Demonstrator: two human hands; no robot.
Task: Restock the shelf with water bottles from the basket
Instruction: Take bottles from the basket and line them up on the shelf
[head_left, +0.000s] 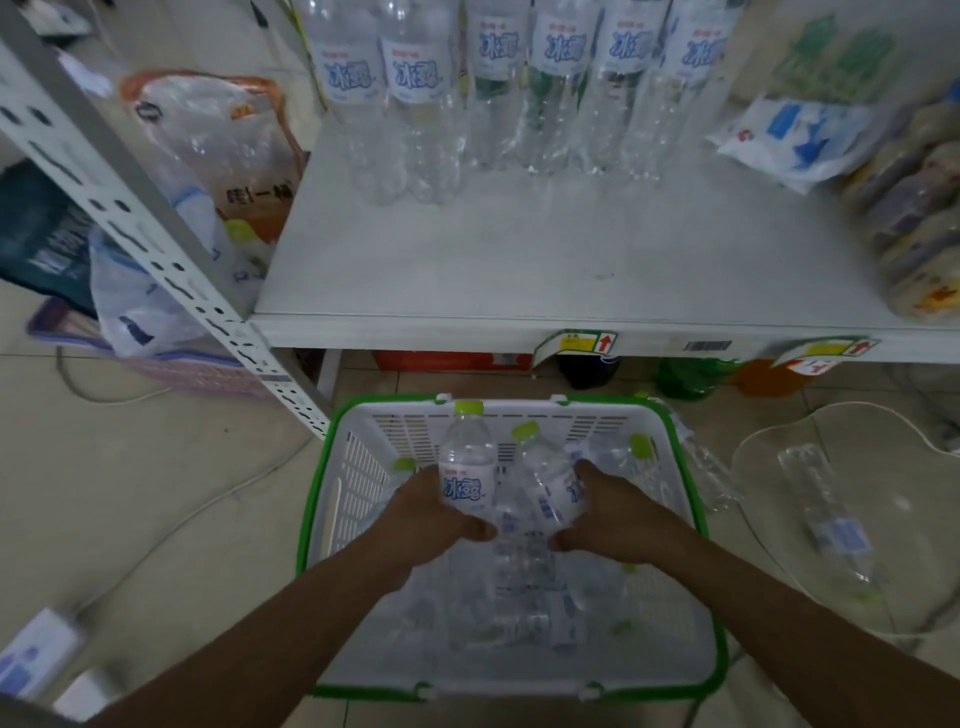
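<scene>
Both forearms come in from the lower corners and meet over the basket (347, 483), a white one with a green rim that sits on the floor just in front of the shelf (519, 260). The left hand (434, 514) is inside the basket with its back turned up. Its fingers are curled round the labelled lower half of an upright bottle (467, 457) and its thumb crosses the front. That bottle's green cap stands just above the basket's far rim. The right hand (621, 519) lies just beside it, also knuckles up, and grips a leaning bottle (543, 480) between curled fingers and thumb. This bottle's cap tips away toward the shelf. The two held bottles are close together, almost touching. Under and around the hands more loose bottles (519, 587) lie on their sides in the basket. On the shelf a row of bottles (415, 93) stands upright along the back, with bare white board in front of it.
</scene>
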